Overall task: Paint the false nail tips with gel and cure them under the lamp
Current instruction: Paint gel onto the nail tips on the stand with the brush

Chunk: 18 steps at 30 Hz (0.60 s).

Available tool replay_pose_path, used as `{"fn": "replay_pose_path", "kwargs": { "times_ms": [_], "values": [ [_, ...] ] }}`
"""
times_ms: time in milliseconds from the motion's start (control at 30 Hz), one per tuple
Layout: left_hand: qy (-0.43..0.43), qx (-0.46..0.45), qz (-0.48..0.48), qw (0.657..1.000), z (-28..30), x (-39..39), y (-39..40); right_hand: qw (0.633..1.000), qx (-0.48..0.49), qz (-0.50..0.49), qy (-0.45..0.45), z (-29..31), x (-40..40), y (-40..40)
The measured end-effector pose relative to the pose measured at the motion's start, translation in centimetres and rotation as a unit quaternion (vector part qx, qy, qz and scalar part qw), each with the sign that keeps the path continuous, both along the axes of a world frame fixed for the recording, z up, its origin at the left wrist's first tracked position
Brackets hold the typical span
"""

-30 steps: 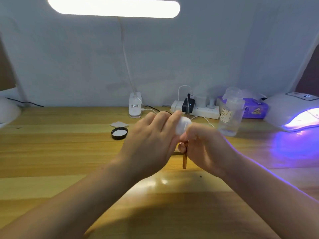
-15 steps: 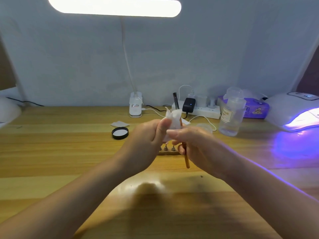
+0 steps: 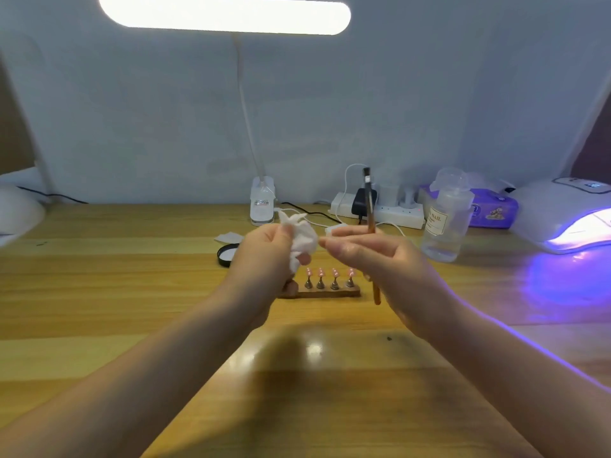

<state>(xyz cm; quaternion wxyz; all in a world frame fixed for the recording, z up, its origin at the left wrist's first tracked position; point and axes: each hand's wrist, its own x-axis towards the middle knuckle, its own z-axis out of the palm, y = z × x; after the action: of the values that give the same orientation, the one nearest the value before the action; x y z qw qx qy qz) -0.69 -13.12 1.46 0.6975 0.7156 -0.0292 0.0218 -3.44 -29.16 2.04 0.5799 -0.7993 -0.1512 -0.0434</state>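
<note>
Nearest the camera, a crumpled white wipe [image 3: 302, 241] is gripped in the curled fingers of the left hand [image 3: 267, 262], while the brush [image 3: 371, 226] is pinched upright in the right hand [image 3: 380, 259], bristles up. Half a second ago the wipe was wrapped round the brush head; the two hands have since been drawn apart and the dark bristle end is bared, so the brush is judged to have been wiped clean, ready for fresh gel or for putting away. Just beyond the hands, four pink nail tips [image 3: 327, 272] are seen standing on the wooden holder [image 3: 330, 293] on the table [image 3: 132, 309], not yet under the curing lamp [image 3: 568, 213], lit violet at far right.
</note>
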Motion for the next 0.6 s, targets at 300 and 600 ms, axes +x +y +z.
{"fn": "replay_pose_path", "kwargs": {
  "times_ms": [300, 600],
  "values": [
    [-0.421, 0.28, -0.082, 0.859, -0.9, -2.3, -0.3, 0.997, 0.001, -0.075, 0.009, 0.0, 0.4, -0.4],
    [-0.244, 0.108, -0.199, 0.943, -0.8, -2.9, -0.6, 0.984, 0.107, 0.003, 0.139, -0.7, 1.3, -0.6]
  ]
}}
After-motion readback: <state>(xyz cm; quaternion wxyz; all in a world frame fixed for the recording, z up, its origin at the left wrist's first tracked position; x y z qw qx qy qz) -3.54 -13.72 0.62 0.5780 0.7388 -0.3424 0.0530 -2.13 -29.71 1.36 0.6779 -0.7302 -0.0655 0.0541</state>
